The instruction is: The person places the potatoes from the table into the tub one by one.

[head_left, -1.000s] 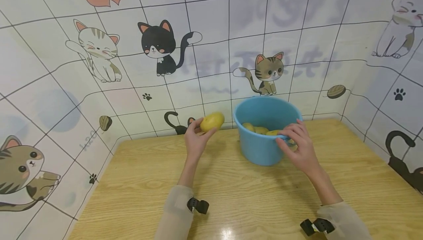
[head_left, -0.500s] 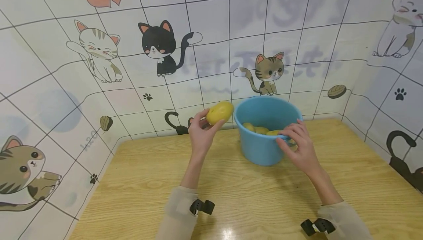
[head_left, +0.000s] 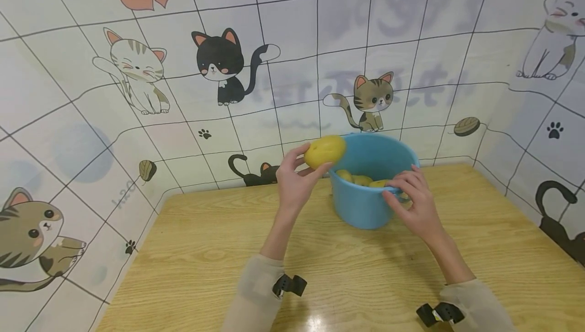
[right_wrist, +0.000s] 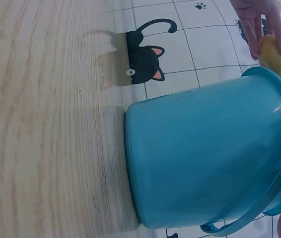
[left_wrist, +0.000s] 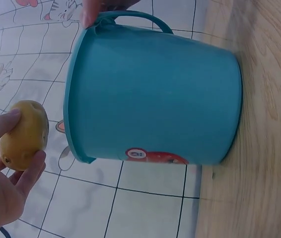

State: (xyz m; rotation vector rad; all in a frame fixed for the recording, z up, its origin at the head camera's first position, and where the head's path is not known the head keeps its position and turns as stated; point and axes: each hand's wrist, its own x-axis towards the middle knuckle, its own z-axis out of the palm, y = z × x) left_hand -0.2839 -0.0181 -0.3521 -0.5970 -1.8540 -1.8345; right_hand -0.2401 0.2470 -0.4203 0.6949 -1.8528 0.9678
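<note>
A yellow potato point(head_left: 325, 152) is pinched between the fingers and thumb of my left hand point(head_left: 294, 182). It overlaps the left rim of a blue bucket point(head_left: 361, 207) in the head view; the left wrist view puts the potato point(left_wrist: 25, 134) off the bucket's open end, with a gap between. Several more potatoes point(head_left: 361, 180) lie inside the bucket, partly hidden by its near wall. My right hand point(head_left: 413, 202) grips the bucket's near right rim, fingers over the edge and thumb outside. The bucket stands upright on the table.
The bucket stands on a light wooden table point(head_left: 205, 251), near the back wall point(head_left: 292, 58) papered with cartoon cats. A handle point(left_wrist: 140, 17) hangs at the bucket's side. Papered walls also flank the table left and right.
My left hand has carried the potato rightward and slightly up, from beside the bucket to its left rim. The right hand and the bucket have stayed in place.
</note>
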